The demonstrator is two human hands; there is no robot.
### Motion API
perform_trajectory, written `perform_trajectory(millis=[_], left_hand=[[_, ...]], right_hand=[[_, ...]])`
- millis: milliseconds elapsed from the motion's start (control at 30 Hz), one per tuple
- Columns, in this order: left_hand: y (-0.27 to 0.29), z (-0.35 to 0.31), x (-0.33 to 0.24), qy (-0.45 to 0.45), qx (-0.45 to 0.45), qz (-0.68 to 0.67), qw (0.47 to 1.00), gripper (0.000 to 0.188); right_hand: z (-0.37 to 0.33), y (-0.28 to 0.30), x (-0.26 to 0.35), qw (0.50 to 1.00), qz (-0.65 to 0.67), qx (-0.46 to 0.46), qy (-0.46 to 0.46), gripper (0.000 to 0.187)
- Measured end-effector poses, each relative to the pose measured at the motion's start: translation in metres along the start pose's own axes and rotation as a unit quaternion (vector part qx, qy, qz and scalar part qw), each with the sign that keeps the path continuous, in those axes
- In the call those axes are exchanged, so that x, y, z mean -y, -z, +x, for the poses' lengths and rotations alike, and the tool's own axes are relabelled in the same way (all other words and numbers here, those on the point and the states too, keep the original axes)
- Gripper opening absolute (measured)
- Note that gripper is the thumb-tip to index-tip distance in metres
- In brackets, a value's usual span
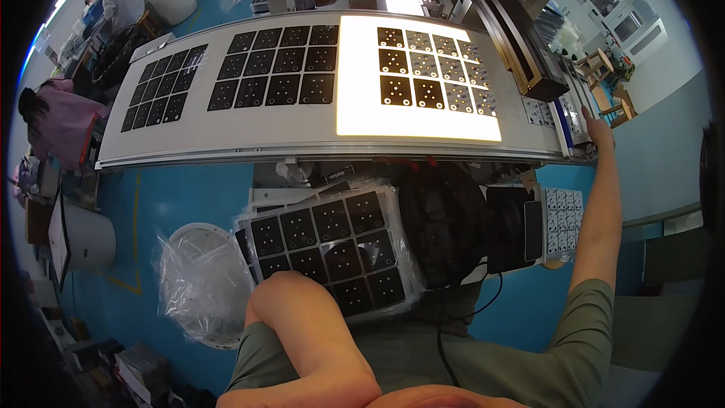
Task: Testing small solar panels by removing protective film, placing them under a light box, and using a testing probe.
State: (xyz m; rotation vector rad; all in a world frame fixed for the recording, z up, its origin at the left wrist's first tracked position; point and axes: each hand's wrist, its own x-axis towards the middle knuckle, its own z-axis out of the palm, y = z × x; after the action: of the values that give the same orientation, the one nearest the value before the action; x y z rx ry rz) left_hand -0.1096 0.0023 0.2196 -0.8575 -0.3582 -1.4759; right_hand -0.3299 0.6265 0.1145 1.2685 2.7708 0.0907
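At the far right end of the long white conveyor (pixel 302 125), my right hand (pixel 599 132) reaches out with a finger stretched along the end frame. It is open as far as its fingers show, and some are hidden. Beside it stand a blue-edged bar (pixel 563 127) and part of a patterned sheet (pixel 538 112). My left arm (pixel 302 317) is bent over a stack of plastic-wrapped black square-patterned sheets (pixel 332 245); my left hand is not in view. On the belt lie black sheets (pixel 276 68) in grids, and one patterned sheet (pixel 434 68) sits on a brightly lit section.
A dark gantry rail (pixel 521 38) crosses above the conveyor's right part. Below the belt are a bin with clear plastic film (pixel 200 287), a black bag (pixel 438 219), a phone (pixel 533 230) and a light patterned sheet stack (pixel 563 219). People (pixel 64 121) sit at left.
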Motion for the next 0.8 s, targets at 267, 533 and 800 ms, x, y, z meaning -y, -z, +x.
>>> perform_trajectory(millis=[267,533,800], left_hand=[[-0.001,-0.002,0.001,-0.006,-0.007,-0.023,1.000,0.020],[-0.001,-0.001,0.001,0.000,-0.001,0.015,1.000,0.020],[0.001,-0.002,0.002,-0.009,-0.006,-0.023,1.000,0.020]], right_hand=[[0.010,-0.014,-0.004,0.995,-0.013,-0.100,0.028,0.104],[0.010,-0.013,-0.003,0.997,-0.007,-0.073,0.021,0.102],[0.005,-0.002,0.000,1.000,0.001,-0.004,0.007,0.110]])
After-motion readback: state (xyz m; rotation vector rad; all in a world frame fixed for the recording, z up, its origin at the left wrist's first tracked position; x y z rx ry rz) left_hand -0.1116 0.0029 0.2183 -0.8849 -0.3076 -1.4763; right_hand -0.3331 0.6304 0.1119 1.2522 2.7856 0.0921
